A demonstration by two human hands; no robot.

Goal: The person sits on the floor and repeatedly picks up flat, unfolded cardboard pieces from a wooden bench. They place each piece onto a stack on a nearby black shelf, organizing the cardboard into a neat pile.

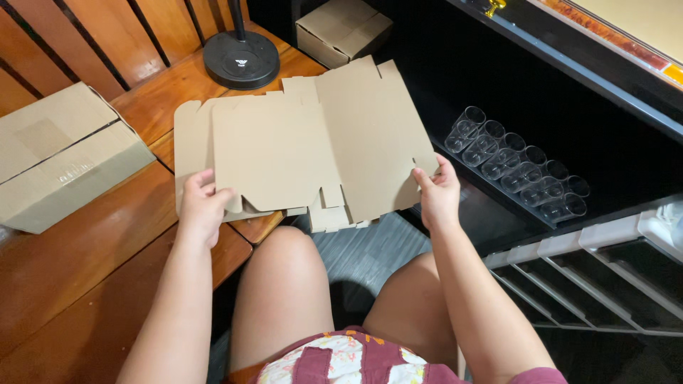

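A flat, unfolded brown cardboard box blank (320, 142) with flaps and slots is held over the edge of a wooden bench. My left hand (201, 206) grips its near left edge. My right hand (437, 193) pinches its near right corner. More flat blanks (191, 135) lie stacked under it on the wood, showing at the left and below.
A closed cardboard box (60, 153) rests on the wooden bench (85, 256) at left. A black round lamp base (241, 58) and a small closed box (343, 30) stand at the back. Rows of clear plastic cups (516, 163) lie on a dark shelf at right, grey trays (605, 277) below. My bare knees are underneath.
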